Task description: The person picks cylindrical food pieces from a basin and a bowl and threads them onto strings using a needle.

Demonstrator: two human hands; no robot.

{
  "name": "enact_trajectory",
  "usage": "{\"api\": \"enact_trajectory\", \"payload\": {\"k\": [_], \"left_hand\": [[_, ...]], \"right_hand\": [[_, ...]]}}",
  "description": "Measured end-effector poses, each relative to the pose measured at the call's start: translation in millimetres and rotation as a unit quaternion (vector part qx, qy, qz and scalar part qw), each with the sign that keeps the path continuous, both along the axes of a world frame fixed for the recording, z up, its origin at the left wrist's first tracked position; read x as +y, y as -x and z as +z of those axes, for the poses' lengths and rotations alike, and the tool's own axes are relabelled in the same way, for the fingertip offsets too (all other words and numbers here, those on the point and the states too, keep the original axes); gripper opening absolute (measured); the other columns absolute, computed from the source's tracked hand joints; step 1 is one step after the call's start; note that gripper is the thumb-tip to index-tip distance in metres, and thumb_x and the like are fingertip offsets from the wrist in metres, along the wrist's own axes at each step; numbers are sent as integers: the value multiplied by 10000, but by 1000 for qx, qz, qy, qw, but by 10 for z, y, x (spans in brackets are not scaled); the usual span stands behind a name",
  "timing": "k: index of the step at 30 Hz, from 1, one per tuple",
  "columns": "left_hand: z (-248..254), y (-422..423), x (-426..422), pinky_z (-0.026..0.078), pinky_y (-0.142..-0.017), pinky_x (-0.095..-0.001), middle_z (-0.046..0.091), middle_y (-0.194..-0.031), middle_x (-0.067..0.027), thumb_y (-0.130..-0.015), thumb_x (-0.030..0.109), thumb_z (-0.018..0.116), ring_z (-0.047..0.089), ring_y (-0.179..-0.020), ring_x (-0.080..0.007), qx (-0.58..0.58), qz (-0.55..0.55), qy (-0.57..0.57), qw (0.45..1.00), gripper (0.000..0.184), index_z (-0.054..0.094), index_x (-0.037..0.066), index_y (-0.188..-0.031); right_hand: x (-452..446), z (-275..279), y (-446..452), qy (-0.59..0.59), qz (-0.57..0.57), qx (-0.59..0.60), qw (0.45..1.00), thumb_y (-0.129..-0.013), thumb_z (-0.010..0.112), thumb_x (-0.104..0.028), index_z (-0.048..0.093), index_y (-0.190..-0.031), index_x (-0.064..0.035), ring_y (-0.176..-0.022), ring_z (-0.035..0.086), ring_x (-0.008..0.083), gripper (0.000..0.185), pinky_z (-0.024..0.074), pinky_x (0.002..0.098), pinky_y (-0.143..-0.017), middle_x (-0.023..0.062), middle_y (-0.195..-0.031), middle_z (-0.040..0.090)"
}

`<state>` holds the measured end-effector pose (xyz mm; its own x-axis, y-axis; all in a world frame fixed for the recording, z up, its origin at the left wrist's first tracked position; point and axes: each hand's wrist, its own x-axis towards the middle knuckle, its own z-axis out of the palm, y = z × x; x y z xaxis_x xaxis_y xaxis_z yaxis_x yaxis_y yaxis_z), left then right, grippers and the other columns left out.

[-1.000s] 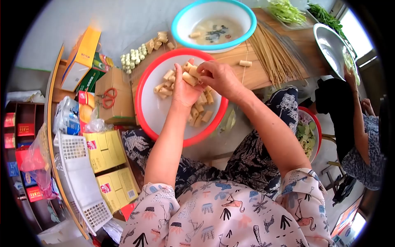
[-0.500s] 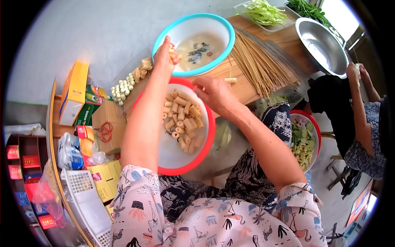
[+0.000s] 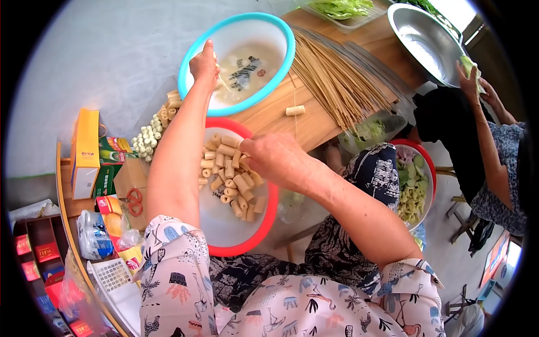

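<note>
My left hand [image 3: 205, 67] is closed in a fist over the left side of a turquoise-rimmed basin [image 3: 193, 48] of cloudy liquid. Pale bits show at its fingers, and a whitish strand or drip hangs below. My right hand [image 3: 275, 159] reaches over the red-rimmed basin [image 3: 272, 210], its fingers curled at the edge of a heap of short tan tubular pieces [image 3: 229, 165]. Its fingertips are partly hidden, so I cannot make out what they hold. One tan tube [image 3: 295, 110] sits on a thin skewer at the table's edge.
Many bamboo skewers [image 3: 337, 78] lie on the wooden table [image 3: 269, 121]. A person [image 3: 494, 168] handles a leaf by a steel bowl [image 3: 424, 42] at right. A bowl of cut vegetables [image 3: 412, 185] stands beside my knee. Boxes [image 3: 85, 151] and scissors [image 3: 134, 202] are at left.
The view has shifted, so the basins and table appear moved. My right hand has gone from the red basin's far rim down to the tan pieces. The left fist stays over the turquoise basin.
</note>
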<state>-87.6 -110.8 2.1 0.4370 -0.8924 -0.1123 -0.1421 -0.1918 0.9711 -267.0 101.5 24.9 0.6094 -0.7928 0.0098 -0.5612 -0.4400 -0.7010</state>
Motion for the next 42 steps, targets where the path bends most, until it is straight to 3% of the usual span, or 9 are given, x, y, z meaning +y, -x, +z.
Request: {"api": "enact_trajectory", "payload": {"k": [4,6,22,29,32,33,34,39,42], "left_hand": [[-43,40,-39,283,-356,-302,409,-477,-28,-891,396,592,388,-358,-141,-8,-2,5,1000,495,454,57,-558],[-57,65,-46,186,-345,-283,391,-516,-17,-897,377,598,327,-344,-113,4,1,10,1000,445,442,77,-608],[-201,-15,142,209,-364,-277,390,-522,-5,-884,394,608,335,-364,-108,27,-16,6,999,461,450,86,-580],[-50,-835,1411,375,-536,-269,460,-601,-12,-922,469,526,474,-574,-93,-195,-184,84,960,494,553,33,-693],[-170,-1155,1696,425,-631,-293,538,-718,-42,-937,472,495,535,-678,-136,-278,-224,40,933,491,626,22,-791],[-176,-1162,1729,441,-669,-306,568,-777,-63,-934,428,514,560,-725,-167,-316,-249,110,909,437,649,21,-850],[-185,-1159,1725,458,-708,-319,598,-835,-84,-932,384,534,585,-771,-199,-352,-273,179,877,389,671,21,-910],[-84,-1024,1078,477,-721,-309,638,-880,-83,-900,181,590,606,-774,-192,-368,-195,124,901,200,670,15,-979],[-468,-1030,349,494,-745,-342,661,-924,-117,-868,153,601,633,-827,-254,-475,-240,116,838,166,678,43,-967]], "right_hand": [[15,-2,19,-2,13,-9,1000,-846,574,-158,555,-867,-11,-848,616,351,150,485,468,-727,159,-831,622],[18,1,23,-8,14,-7,1000,-849,570,-159,555,-867,-10,-847,616,352,151,484,468,-730,161,-831,622],[25,92,93,-60,18,35,997,-845,571,-163,569,-890,-13,-860,609,373,156,477,470,-752,191,-837,628],[146,3,111,-34,24,38,998,-849,585,-187,607,-1032,-24,-919,606,353,246,471,454,-796,191,-903,645],[172,69,90,-63,30,46,997,-859,583,-190,606,-1050,-20,-941,601,348,256,465,448,-814,188,-920,647],[163,62,81,-59,33,48,997,-859,583,-190,606,-1050,-20,-941,601,348,256,465,448,-814,188,-920,647],[151,34,73,-44,31,53,997,-856,588,-185,606,-1050,-19,-925,605,348,256,471,448,-800,180,-913,648],[110,87,42,-12,35,57,998,-842,607,-174,601,-1053,-20,-861,620,350,261,487,448,-743,166,-883,645],[116,100,35,4,55,54,997,-833,614,-167,571,-1045,-33,-801,622,361,255,493,460,-685,167,-851,629]]}}
